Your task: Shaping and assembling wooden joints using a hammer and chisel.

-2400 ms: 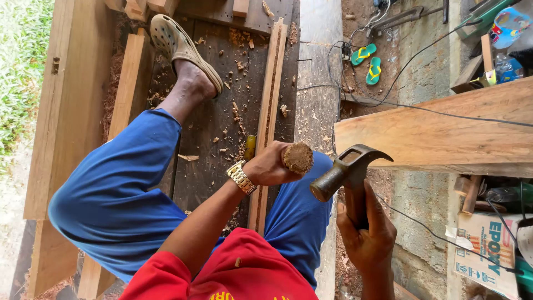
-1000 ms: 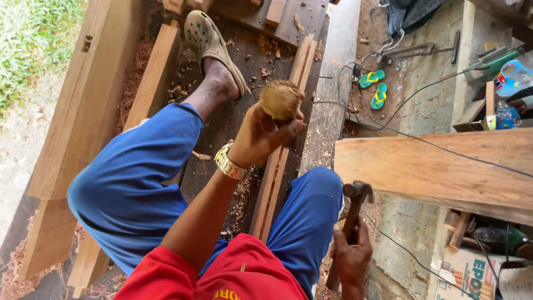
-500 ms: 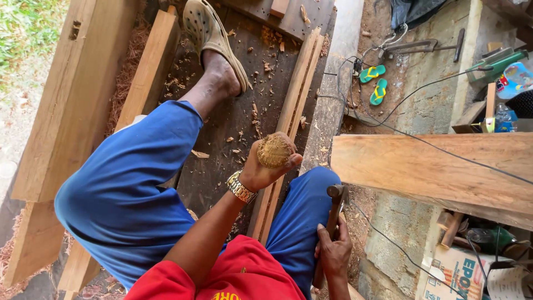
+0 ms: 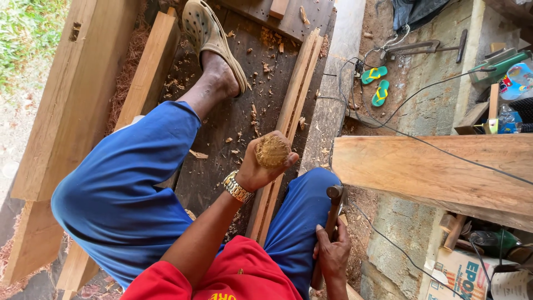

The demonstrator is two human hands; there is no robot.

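The left hand [image 4: 258,169] is wrapped around a chisel's frayed wooden handle [image 4: 272,150], held over two thin wooden strips [image 4: 288,119] on the dark bench. Lower right, the right hand [image 4: 333,253] grips a hammer [image 4: 332,214] beside the blue-trousered knee.

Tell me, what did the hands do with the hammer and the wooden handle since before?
The right hand lowered the hammer from raised to beside the knee. The left hand lifted the round wooden handle, then brought it back down. Both hands kept their grip; the foot stayed on the boards.
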